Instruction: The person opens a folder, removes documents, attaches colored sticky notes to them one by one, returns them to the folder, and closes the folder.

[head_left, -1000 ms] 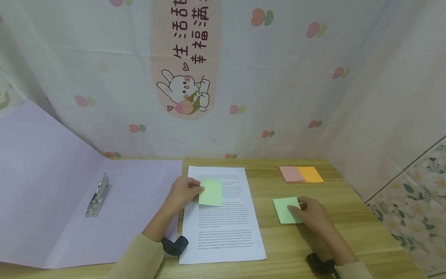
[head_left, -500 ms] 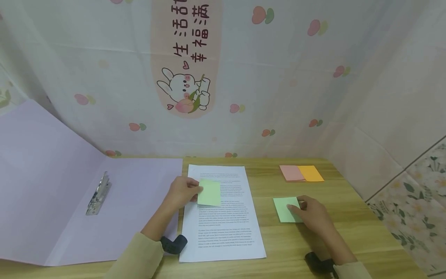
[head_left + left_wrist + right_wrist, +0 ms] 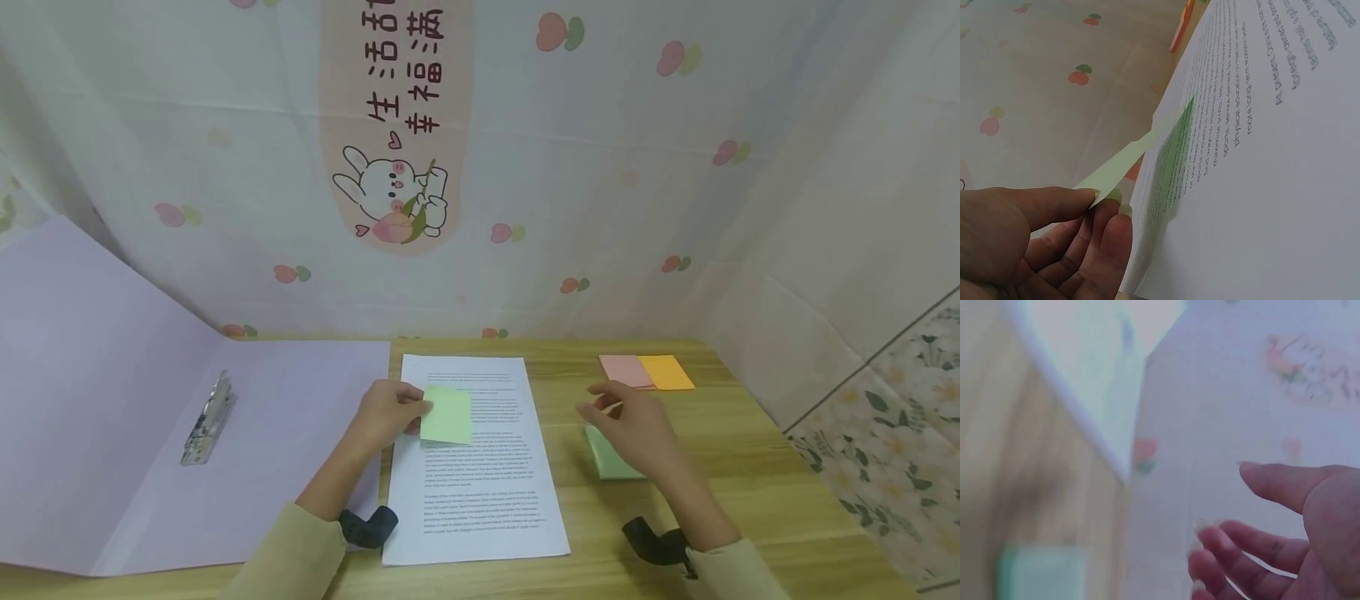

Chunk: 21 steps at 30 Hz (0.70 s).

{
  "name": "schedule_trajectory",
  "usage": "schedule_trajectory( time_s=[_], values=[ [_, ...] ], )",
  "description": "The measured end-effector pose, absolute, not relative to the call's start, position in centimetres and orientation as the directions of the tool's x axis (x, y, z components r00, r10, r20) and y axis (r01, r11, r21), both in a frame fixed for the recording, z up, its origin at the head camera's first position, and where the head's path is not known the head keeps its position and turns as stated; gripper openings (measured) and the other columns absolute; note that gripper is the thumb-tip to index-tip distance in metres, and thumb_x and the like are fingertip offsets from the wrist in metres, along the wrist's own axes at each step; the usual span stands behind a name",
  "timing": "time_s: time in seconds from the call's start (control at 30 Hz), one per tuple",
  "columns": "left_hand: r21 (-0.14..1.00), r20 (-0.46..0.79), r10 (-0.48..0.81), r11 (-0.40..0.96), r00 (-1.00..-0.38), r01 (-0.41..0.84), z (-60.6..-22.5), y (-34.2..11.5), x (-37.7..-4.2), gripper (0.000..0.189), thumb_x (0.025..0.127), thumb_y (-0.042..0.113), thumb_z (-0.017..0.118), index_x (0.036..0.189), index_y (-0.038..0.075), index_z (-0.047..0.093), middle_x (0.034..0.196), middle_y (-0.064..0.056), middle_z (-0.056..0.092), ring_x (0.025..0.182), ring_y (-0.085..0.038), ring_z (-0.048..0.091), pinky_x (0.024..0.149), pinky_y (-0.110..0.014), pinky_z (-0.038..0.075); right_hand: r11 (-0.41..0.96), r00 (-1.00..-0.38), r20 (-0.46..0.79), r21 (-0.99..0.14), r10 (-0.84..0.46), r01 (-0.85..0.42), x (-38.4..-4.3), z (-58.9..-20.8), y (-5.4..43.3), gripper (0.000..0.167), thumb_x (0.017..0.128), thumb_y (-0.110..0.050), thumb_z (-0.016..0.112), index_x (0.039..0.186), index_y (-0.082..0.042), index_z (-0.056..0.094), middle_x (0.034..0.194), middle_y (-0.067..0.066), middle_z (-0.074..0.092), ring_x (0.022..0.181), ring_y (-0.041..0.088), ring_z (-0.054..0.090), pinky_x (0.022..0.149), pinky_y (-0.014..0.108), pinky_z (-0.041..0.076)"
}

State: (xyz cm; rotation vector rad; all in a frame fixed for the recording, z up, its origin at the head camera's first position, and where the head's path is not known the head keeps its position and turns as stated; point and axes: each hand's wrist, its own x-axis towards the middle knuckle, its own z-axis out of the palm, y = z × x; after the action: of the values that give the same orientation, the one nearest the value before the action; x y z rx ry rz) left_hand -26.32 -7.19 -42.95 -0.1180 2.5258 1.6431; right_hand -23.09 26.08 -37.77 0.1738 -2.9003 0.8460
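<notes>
My left hand (image 3: pixel 386 410) pinches a light green sticky note (image 3: pixel 447 417) between thumb and fingers. In the left wrist view the note (image 3: pixel 1119 170) is tilted, held by its edge above the printed sheet (image 3: pixel 1229 206), where a green patch shows on the paper. My right hand (image 3: pixel 630 421) hovers over the green sticky note pad (image 3: pixel 617 465) on the table and partly covers it. Nothing is between its parted thumb and fingers, as the right wrist view also shows; the pad (image 3: pixel 1047 572) lies below them, blurred.
A purple folder (image 3: pixel 315 392) lies spread at the left, its metal and clear clip (image 3: pixel 210 421) on the inside. Pink (image 3: pixel 625 370) and orange (image 3: pixel 667 372) sticky note pads sit side by side at the back right. A patterned cloth (image 3: pixel 517 167) hangs behind the table.
My right hand has let go of the green pad and moved up and left above it. The left hand has shifted slightly left with the sticky note.
</notes>
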Motion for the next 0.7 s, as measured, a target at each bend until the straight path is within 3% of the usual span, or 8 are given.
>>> schedule_trajectory(
  time_s=[0.17,0.37,0.5,0.7],
  values=[
    [0.920,-0.153,0.015,0.367,-0.988,-0.137,-43.1,-7.8,-26.3,0.028,0.092,0.010,0.072,0.114,-0.007,0.070,0.099,-0.018,0.074,0.068,-0.014,0.068,0.068,-0.028,0.063,0.774,-0.986,0.096,-0.611,-0.135,-0.165,-24.9,-37.8,21.4,0.036,0.096,-0.033,0.068,0.121,-0.006,0.072,0.102,0.009,0.075,0.085,0.020,0.069,0.070,0.028,0.056],
    [0.943,-0.168,0.043,0.298,-0.985,-0.148,-42.5,-8.1,-26.0,0.031,0.092,0.010,0.071,0.117,-0.008,0.069,0.101,-0.018,0.074,0.072,-0.015,0.069,0.070,-0.028,0.063,0.668,-0.974,0.037,-0.722,-0.223,-0.181,-26.7,-39.8,16.0,0.028,0.097,-0.027,0.068,0.113,-0.005,0.074,0.091,0.010,0.075,0.071,0.021,0.069,0.059,0.025,0.053],
    [0.953,-0.168,0.068,0.267,-0.983,-0.145,-42.2,-8.1,-26.0,0.032,0.093,0.011,0.071,0.117,-0.009,0.068,0.101,-0.019,0.073,0.073,-0.015,0.068,0.071,-0.028,0.063,0.583,-0.982,-0.016,-0.806,-0.189,-0.099,-27.5,-40.7,13.9,0.023,0.095,-0.023,0.071,0.106,-0.004,0.075,0.085,0.010,0.076,0.066,0.019,0.068,0.057,0.026,0.055],
    [0.960,-0.160,0.050,0.241,-0.986,-0.143,-42.4,-8.2,-26.2,0.029,0.093,0.010,0.070,0.115,-0.009,0.068,0.101,-0.020,0.074,0.070,-0.015,0.068,0.071,-0.028,0.063,0.552,-0.994,-0.059,-0.834,-0.095,-0.004,-28.0,-41.6,12.4,0.031,0.094,-0.025,0.072,0.115,-0.002,0.071,0.086,0.011,0.076,0.057,0.013,0.068,0.051,0.024,0.052]
  ],
)
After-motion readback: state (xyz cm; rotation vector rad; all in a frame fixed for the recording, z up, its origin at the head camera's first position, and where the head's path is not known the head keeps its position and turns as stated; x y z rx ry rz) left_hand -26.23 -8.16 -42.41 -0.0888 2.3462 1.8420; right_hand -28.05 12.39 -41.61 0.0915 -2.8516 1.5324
